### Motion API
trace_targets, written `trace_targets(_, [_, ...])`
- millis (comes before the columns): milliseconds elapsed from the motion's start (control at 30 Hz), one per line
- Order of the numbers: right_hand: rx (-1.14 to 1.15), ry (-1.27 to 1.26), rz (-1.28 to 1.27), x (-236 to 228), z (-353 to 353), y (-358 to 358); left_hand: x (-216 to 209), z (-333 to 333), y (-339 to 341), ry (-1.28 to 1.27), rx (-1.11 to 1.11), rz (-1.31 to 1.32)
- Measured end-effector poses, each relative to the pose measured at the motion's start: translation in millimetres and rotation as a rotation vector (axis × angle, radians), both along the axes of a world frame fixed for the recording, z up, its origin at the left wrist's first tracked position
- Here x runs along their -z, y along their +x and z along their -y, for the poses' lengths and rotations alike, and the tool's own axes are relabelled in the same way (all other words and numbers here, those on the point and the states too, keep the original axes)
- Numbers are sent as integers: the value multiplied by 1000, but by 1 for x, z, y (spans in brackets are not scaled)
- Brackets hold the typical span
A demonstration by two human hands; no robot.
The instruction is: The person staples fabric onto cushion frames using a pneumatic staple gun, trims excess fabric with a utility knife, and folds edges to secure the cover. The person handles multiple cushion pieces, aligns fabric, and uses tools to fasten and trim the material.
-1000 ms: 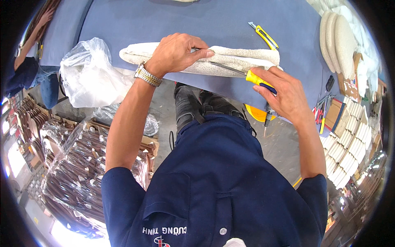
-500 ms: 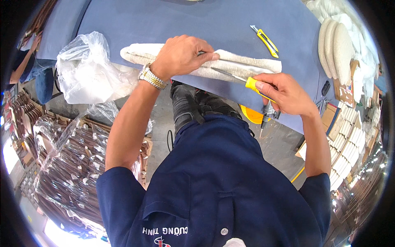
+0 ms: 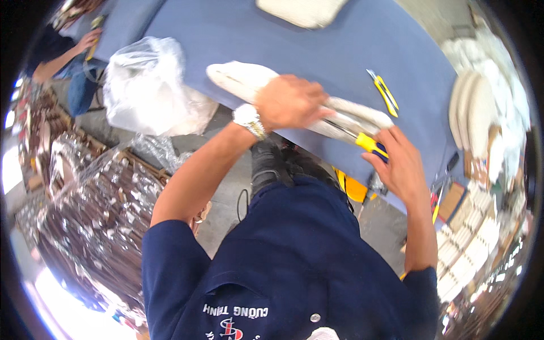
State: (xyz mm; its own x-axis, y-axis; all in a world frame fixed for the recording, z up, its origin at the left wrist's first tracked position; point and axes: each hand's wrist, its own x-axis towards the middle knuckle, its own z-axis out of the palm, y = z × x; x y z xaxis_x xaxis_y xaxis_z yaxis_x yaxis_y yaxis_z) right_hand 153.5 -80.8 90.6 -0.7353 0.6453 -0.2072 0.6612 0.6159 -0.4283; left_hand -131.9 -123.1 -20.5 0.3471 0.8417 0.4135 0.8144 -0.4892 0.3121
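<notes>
A long cream fabric-covered pad (image 3: 241,78) lies slantwise along the near edge of the blue-grey table, with a seam or gap along its side. My left hand (image 3: 292,102), a watch on its wrist, is closed over the pad's middle; motion blurs its fingers. My right hand (image 3: 402,164) is at the pad's right end, thumb and fingers around the handle of a screwdriver (image 3: 369,144), yellow with a dark blue end. Its thin metal shaft points left along the gap toward my left hand. Whether the tip is inside the pad cannot be made out.
A yellow utility knife (image 3: 384,93) lies beyond the pad on the table (image 3: 221,34). Another cream pad (image 3: 303,11) is at the far edge. Clear plastic bag (image 3: 144,85) at left; stacked cream pads (image 3: 473,110) at right. Another person's hand (image 3: 88,41) shows far left.
The pad now slants down more to the right in view, as the view has shifted. My right hand has opened its grip somewhat, fingers reaching to the pad's end. Another pad has come into view.
</notes>
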Motion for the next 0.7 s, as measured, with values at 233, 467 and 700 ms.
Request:
trace_targets(233, [102,69,27,13,21,0,6,11,1,76,65,-44])
trace_targets(467, [65,-210,-10,30,-12,14,10,7,3,100,67,-17])
trace_targets(700, [320,-848,144,20,-53,5,0,-9,0,-5,48,26])
